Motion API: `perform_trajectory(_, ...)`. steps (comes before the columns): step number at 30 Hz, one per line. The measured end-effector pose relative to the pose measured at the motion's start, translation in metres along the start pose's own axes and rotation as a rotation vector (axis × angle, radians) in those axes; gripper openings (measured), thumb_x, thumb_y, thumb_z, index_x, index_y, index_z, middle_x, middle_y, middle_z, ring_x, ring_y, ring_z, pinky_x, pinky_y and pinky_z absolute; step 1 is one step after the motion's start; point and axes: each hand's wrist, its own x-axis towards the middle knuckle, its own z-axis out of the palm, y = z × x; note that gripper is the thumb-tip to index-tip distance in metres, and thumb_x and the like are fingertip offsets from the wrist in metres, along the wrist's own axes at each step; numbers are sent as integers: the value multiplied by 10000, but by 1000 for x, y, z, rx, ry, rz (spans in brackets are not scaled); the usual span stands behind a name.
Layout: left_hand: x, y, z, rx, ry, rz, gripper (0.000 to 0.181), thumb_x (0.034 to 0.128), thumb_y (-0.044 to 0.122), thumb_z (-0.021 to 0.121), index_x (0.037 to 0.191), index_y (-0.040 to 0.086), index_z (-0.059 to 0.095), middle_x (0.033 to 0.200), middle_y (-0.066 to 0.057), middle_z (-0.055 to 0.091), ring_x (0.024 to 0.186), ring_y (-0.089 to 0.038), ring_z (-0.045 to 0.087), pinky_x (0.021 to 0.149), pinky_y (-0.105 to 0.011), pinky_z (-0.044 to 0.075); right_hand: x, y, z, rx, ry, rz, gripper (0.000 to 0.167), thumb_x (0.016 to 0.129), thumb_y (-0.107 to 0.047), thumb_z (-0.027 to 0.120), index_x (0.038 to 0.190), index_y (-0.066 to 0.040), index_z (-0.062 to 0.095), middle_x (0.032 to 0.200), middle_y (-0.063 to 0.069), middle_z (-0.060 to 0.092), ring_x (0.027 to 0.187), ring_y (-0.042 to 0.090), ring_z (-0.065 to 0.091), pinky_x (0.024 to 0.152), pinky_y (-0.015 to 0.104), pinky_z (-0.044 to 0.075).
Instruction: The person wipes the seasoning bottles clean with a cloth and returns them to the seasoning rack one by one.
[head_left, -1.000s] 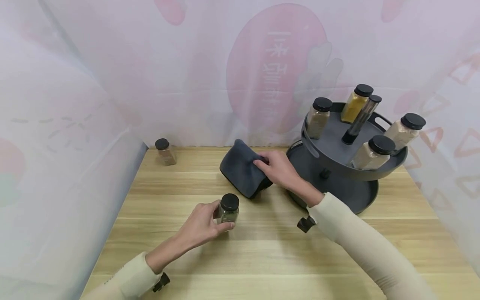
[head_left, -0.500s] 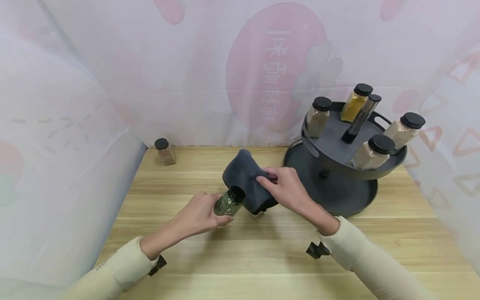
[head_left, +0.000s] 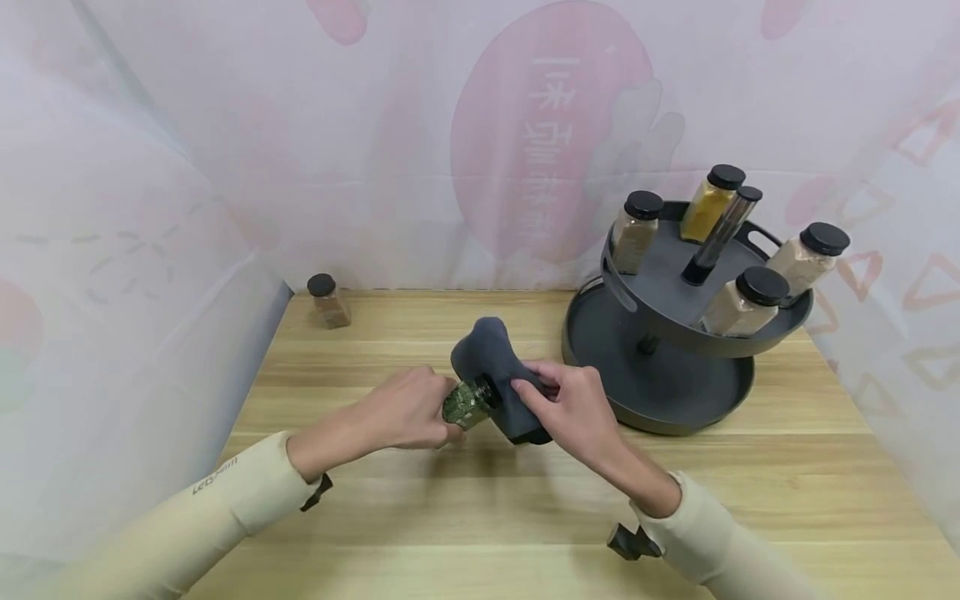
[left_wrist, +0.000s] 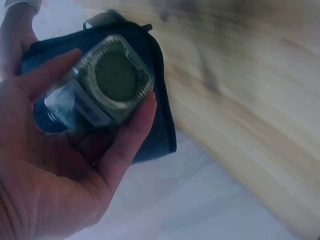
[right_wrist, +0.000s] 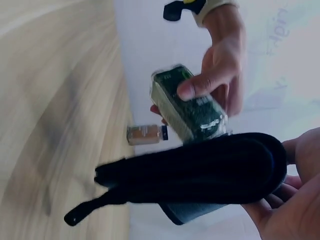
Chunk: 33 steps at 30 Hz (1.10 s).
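Note:
My left hand (head_left: 405, 408) grips a clear spice jar (head_left: 462, 407) filled with green flakes. The jar is tilted, its black lid pointing right against a folded dark grey cloth (head_left: 487, 354). In the left wrist view the base of the jar (left_wrist: 116, 77) faces the camera, thumb and fingers around its sides. My right hand (head_left: 581, 412) pinches the cloth along its right side, above the table. From the right wrist the cloth (right_wrist: 195, 170) shows edge-on with a small loop hanging off it, and hides the lid.
A two-tier black round tray (head_left: 652, 392) stands on the right, with several black-lidded spice jars on its upper tier. Another jar with brown powder (head_left: 331, 307) stands at the back left of the wooden table (head_left: 420, 533). Printed sheets hang behind and at the sides.
The left hand has tipped the upright jar over to the right, bringing its lid to the cloth. The right hand has brought the cloth nearer, away from the back wall.

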Motion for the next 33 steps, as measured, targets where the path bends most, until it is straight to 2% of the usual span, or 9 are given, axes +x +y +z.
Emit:
perform_trajectory(3,4,2,-3,41,-22,19,314,754,328,835,650,223,558,556,113,463,480,-64,416,449,-254,336,-6,-3,3,6,48,-36,228,952,-56,779,1173,-2,789,1006,127,809,809,160,792,694,250,616)
perform_trajectory(9,7,7,-11,64,-65,39,337,762,349,854,650,217,565,546,118,460,475,-65,411,450,-255,330,-15,-6,11,14,142,-114,199,929,-29,788,1125,-1,797,936,121,808,744,153,785,641,238,605)
perform_trajectory(14,9,14,-21,99,-65,21,344,787,384,848,670,204,580,560,93,513,483,-83,445,461,-270,357,-17,2,16,3,129,-26,189,949,-64,785,1132,-18,806,943,106,810,748,117,776,650,204,588)
perform_trajectory(16,9,16,-24,106,-73,9,352,795,401,843,672,203,579,567,85,522,486,-92,450,460,-280,363,-18,3,16,-1,142,-18,187,953,-77,786,1133,-34,814,939,89,811,726,97,760,632,199,574)
perform_trajectory(18,9,17,-25,109,-82,-1,351,797,411,832,667,212,572,567,86,522,482,-96,451,451,-284,368,-21,1,15,7,174,-60,189,949,-71,786,1133,-47,819,950,83,812,745,99,763,635,214,583)
perform_trajectory(23,11,19,-25,126,-73,10,370,781,411,811,621,234,529,546,108,471,473,-91,415,432,-284,351,-25,-7,13,18,246,-225,200,925,-9,776,1121,-15,813,938,120,810,764,174,786,634,229,601)
perform_trajectory(25,11,21,-25,137,-63,10,376,778,422,813,615,233,532,543,105,474,471,-96,419,433,-288,353,-23,-5,14,-15,247,-228,187,928,-17,780,1112,-9,813,916,123,808,727,163,779,617,202,586)
perform_trajectory(29,11,23,-26,158,-60,-2,378,782,451,819,630,225,558,559,84,518,476,-112,462,445,-296,382,-19,2,16,-60,241,-174,171,931,-49,797,1099,-36,827,927,105,811,704,107,763,593,177,563)
perform_trajectory(33,12,21,-25,150,-57,-10,388,786,446,820,624,229,543,545,97,490,470,-102,440,437,-289,371,-20,-4,12,-39,239,-216,190,922,-42,800,1110,-42,828,954,93,813,743,120,773,618,202,586)
